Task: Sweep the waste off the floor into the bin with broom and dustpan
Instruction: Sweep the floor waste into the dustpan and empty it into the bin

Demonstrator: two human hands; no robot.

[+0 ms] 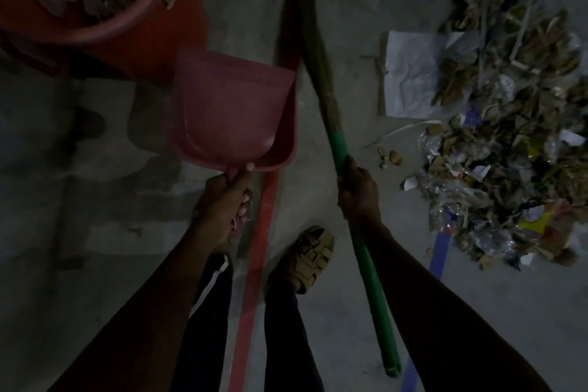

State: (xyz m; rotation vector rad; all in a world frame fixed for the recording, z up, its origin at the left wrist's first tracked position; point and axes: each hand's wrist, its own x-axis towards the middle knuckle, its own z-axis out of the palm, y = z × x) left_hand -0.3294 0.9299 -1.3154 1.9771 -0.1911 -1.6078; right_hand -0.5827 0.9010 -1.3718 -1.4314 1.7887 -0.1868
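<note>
While gripped: left hand (222, 204) round scoop-shaped plastic dustpan (235, 111), right hand (358, 191) round smooth green broom (356, 210).

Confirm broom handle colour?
Green, on the broom handle, gripped by the right hand; head view.

Dustpan (232, 111) smooth glossy red plastic; bin (152, 41) red plastic; broom (366, 264) handle green plastic; floor (95, 200) matt concrete.
</note>
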